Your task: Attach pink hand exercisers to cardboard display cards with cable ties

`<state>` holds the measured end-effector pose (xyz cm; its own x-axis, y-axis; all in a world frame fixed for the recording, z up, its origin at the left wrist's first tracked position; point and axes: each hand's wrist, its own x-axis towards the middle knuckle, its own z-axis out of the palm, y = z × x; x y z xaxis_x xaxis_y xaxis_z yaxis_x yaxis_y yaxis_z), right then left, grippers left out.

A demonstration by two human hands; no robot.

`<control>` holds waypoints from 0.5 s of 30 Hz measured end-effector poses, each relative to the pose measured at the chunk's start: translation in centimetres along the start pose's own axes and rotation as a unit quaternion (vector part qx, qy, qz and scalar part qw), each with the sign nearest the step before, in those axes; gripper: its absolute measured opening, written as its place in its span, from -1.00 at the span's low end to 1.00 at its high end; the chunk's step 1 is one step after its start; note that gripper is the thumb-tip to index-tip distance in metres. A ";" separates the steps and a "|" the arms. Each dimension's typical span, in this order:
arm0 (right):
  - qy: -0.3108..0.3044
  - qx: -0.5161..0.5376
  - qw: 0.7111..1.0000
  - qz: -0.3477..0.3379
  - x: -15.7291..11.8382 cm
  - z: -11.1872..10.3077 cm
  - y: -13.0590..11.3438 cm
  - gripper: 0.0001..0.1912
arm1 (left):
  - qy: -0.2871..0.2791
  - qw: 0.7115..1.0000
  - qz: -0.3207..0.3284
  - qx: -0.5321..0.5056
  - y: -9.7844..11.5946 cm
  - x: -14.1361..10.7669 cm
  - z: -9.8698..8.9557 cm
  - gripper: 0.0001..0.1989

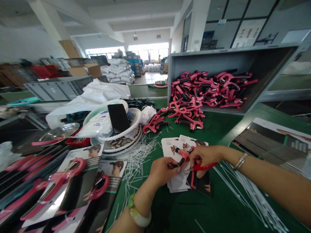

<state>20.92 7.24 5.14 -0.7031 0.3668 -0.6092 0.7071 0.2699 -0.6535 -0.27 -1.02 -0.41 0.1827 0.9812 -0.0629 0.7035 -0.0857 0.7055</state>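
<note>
My left hand [162, 171] is closed on the black handle of a pink and black hand grip exerciser [185, 153], which lies over printed backing cards [171, 145]. My right hand [205, 157] is closed around red-handled cutters [205, 166], whose metal blades point left toward my left hand. Its fingers are also against the pink part of the exerciser and hide some of it. I cannot tell whether the blades are touching anything. White cable ties [239, 184] lie under and beside my right forearm.
A grey bin [264, 76] of pink exercisers lies on its side at the back right, several spilling out. Carded exercisers [73, 181] are piled at left. Trays with metal springs [119, 142] hold a phone [118, 118]. Stacked cards [269, 145] lie right; tie scraps [138, 155] litter the green table.
</note>
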 end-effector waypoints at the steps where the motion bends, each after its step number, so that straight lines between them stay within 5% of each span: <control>1: -0.007 0.009 1.000 0.013 0.0 -0.1 0.0 -0.36 | -0.001 1.000 -0.002 -0.006 -0.1 0.1 0.0 -0.71; 15: -0.097 0.052 0.990 0.082 1.0 -1.9 -0.3 -0.37 | -0.048 0.997 0.001 -0.063 -1.1 0.6 -0.1 -0.71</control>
<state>20.12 9.23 5.55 -0.5874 0.2172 -0.7796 0.8088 0.1232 -0.5750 -1.00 -0.28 -1.10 0.2525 0.9595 -0.1253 0.6130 -0.0585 0.7879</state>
